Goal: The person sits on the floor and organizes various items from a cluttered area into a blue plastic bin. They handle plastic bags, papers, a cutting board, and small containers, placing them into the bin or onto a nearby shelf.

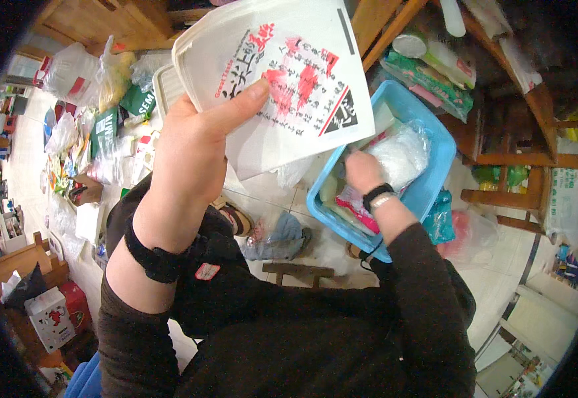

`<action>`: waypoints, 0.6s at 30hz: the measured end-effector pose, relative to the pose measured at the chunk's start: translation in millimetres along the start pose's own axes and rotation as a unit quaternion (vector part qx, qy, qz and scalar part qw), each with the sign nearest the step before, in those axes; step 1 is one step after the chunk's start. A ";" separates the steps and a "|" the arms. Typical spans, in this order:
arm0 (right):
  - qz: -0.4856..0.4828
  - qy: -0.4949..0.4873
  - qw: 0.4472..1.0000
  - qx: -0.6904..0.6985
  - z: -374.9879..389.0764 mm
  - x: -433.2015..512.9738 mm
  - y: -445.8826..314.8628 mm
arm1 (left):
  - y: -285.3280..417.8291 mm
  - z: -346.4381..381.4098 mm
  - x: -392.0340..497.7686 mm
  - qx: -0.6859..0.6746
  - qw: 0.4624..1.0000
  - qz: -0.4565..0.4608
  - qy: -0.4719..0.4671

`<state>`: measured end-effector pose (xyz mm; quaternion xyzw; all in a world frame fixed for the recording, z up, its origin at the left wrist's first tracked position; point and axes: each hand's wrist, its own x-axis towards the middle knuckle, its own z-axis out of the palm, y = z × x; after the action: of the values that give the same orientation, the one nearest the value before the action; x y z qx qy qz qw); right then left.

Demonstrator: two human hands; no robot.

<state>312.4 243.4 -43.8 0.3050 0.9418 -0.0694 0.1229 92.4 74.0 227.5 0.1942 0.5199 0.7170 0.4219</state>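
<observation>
My left hand point(197, 144) is raised and grips a stack of flat white paper bags point(314, 74) by its lower left side, thumb on top. Red and black printing covers the top bag. Lower down, my right hand point(363, 171) reaches into a light blue plastic bin point(441, 139); its fingertips are partly hidden, so I cannot tell if they grip anything. Beside that hand lies a bundle in clear plastic wrap point(403, 154). A pink and white package point(356, 214) sits below it in the bin. The paper bags hide part of the bin's left rim.
Wooden furniture point(508, 159) stands at the right, with a green package point(428, 84) near the bin. Many plastic bags point(65, 134) and loose goods crowd the floor at the left. Below, a clear bag with blue cloth point(279, 236) lies near a shoe point(236, 219) and a wooden stool point(296, 271).
</observation>
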 end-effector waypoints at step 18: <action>-0.002 0.200 0.950 0.239 -72.3 -75.7 57.2 | 2.6 -14.9 7.5 -0.024 1.000 0.014 -0.011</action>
<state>391.9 262.2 43.1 0.3315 0.9035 -0.2298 -0.1449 76.4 71.2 222.9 0.1994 0.4953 0.7328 0.4218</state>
